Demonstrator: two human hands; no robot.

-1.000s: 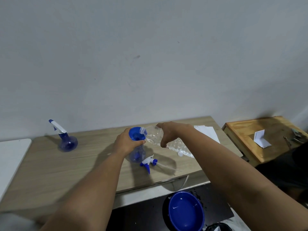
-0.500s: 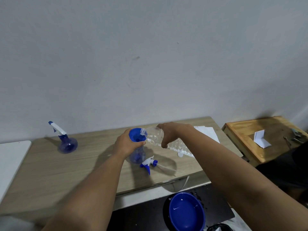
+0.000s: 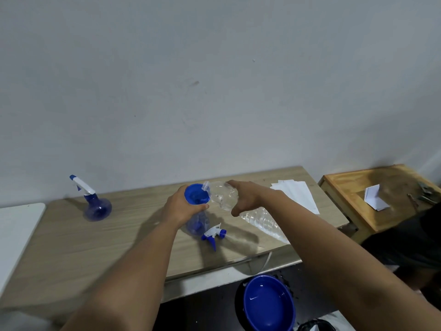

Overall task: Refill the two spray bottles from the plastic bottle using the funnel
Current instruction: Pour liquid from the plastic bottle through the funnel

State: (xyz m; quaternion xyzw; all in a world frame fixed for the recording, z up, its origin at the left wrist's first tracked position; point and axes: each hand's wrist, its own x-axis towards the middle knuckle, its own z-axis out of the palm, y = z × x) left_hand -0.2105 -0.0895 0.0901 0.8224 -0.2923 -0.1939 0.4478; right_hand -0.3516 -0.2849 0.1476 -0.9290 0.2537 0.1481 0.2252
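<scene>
The blue funnel (image 3: 197, 197) sits in the neck of the open spray bottle (image 3: 197, 223), near the middle of the wooden table (image 3: 59, 247), and it serves as our landmark. The left hand (image 3: 180, 209) is wrapped round the funnel's left and near side, thumb hooked along the rim, steadying funnel and bottle together. Just right of the funnel, the right hand (image 3: 245, 198) is curled over the clear plastic bottle (image 3: 238, 206), which is tipped nearly flat with its mouth resting at the funnel's right edge. That's the worry: the mouth looks perched on the rim rather than over the centre, so a sudden gulp of water could, I'd judge, slop over the side onto the table. The thin crinkled bottle may buckle under a squeeze and surge. A nudge from either hand could also tip the light spray bottle. Lying just in front of the funnel and slightly right is the loose trigger head (image 3: 213, 234), right in the splash zone. Well off to the funnel's left, by the wall, stands the second spray bottle (image 3: 95, 204), trigger head on. Down below the table's near edge, a blue bowl (image 3: 268, 304). No brand, label or writing is readable anywhere; the white papers (image 3: 296, 194) right of the funnel show nothing legible.
</scene>
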